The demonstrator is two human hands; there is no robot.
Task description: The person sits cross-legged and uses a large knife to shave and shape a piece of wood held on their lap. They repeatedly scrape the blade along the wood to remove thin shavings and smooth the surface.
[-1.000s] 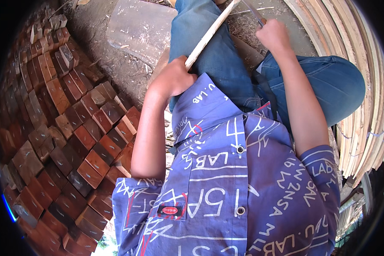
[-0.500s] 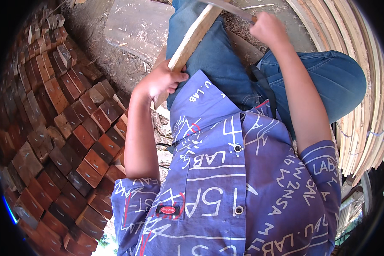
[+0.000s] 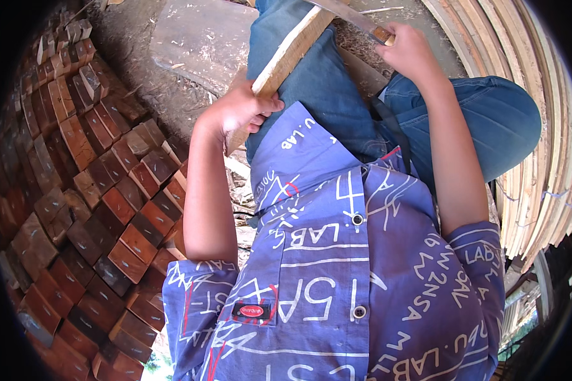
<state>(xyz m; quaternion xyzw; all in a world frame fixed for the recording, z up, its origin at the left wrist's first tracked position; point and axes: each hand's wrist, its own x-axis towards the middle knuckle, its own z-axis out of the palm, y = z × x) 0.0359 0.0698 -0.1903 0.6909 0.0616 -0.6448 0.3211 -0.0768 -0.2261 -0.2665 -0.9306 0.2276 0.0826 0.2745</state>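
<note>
Reddish-brown wooden blocks (image 3: 133, 244), closely stacked, filled the left; long pale wooden strips (image 3: 534, 70) lined the right; one flat board (image 3: 203, 38) lay on the far ground (image 3: 136, 60).

My shirt (image 3: 337, 260) is violet-blue, scrawled white and red; jeans (image 3: 311, 82) blue, stick (image 3: 295, 52) pale yellow, blocks (image 3: 89, 203) reddish-brown, knife blade (image 3: 348, 13) probably grey.
</note>
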